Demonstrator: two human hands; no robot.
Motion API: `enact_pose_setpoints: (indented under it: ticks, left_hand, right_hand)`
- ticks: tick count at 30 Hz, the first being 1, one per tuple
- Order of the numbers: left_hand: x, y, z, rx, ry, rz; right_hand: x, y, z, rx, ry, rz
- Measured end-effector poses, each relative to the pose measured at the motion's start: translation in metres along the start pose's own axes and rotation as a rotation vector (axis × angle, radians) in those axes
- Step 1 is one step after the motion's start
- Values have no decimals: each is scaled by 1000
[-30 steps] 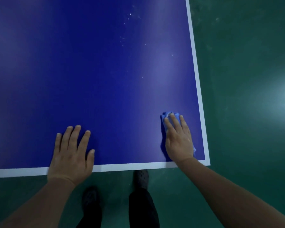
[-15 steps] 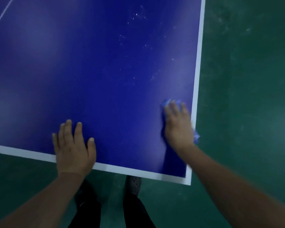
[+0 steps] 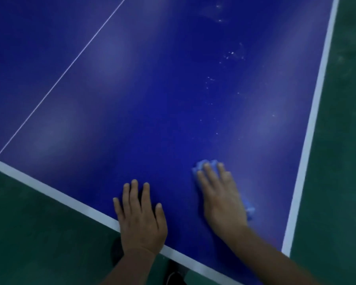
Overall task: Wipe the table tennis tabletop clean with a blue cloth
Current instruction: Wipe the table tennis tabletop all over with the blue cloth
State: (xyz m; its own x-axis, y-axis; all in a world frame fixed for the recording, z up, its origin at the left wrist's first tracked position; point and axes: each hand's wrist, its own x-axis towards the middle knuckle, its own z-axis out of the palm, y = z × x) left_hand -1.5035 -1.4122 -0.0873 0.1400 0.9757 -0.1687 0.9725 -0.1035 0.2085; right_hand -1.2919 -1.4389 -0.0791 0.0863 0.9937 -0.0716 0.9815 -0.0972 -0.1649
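Observation:
The dark blue table tennis tabletop (image 3: pixel 152 99) with white border lines fills most of the head view. My right hand (image 3: pixel 220 196) lies flat with straight fingers on a light blue cloth (image 3: pixel 201 164), pressing it onto the surface near the table's near right corner. The cloth shows past my fingertips and beside my wrist; the part under my palm is hidden. My left hand (image 3: pixel 140 217) rests flat on the tabletop at the near edge, fingers spread. White specks of dirt (image 3: pixel 231 54) dot the surface beyond the cloth.
Green floor (image 3: pixel 341 161) surrounds the table on the right and at the lower left. A thin white centre line (image 3: pixel 64 73) runs across the tabletop. My dark shoe (image 3: pixel 174 277) shows under the near edge.
The view has swung so the table corner sits further right. My right hand has slid the cloth away from the right border line toward my left hand, which stays on the near edge.

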Motion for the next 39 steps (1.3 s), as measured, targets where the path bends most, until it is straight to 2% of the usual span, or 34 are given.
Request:
enact_pose_setpoints:
  ticks: [5, 8, 10, 12, 15, 17, 20, 22, 23, 25, 26, 27, 28, 29, 33, 35, 36, 37, 39]
  left_hand:
    - [1, -4, 2, -26, 29, -2]
    - [1, -6, 3, -10, 29, 15]
    - [2, -5, 2, 12, 12, 16]
    - [2, -3, 2, 26, -7, 15]
    - [1, -3, 3, 38, -17, 22]
    - [1, -4, 3, 44, -24, 21]
    - [0, -2, 4, 48, -36, 12]
    - [1, -1, 3, 54, -40, 7]
    - [2, 0, 2, 56, -44, 9]
    - [2, 2, -1, 60, -48, -3]
    - [1, 3, -2, 63, -48, -13]
    - [1, 4, -3, 69, -53, -17]
    - [2, 5, -4, 77, -58, -17]
    - [3, 5, -4, 84, -60, -15]
    - [4, 7, -6, 82, -74, -11]
    - [3, 9, -8, 79, -80, -22]
    - [3, 9, -9, 78, -87, -27]
    - [3, 10, -10, 78, -92, -28]
    - [3, 10, -11, 71, -92, -33]
  right_hand:
    - [100, -91, 10, 124, -19, -233]
    - [153, -123, 10, 133, -59, -242]
    - [163, -104, 5, 86, -34, -208]
    - [161, -40, -6, 7, -11, -43]
    - [135, 88, -34, -156, 45, 338]
    - [113, 154, -55, -145, 64, 532]
    - [104, 167, -55, -121, 88, 697]
    - [100, 116, -43, -101, 103, 630]
    - [93, 83, -30, -87, 99, 478]
    - [60, 14, -2, -88, 16, -2]
    - [43, -4, 5, -76, -36, -221]
    - [37, -2, 8, -78, -65, -340]
    - [44, 17, 1, -74, -84, -360]
    - [61, 44, -10, -95, -53, -295]
    - [117, 179, -56, -223, 47, 277]
    - [118, 206, -70, -176, 131, 494]
    - [112, 197, -66, -159, 142, 504]
    - [97, 179, -56, -155, 144, 433]
    - [50, 126, -30, -178, 67, 194]
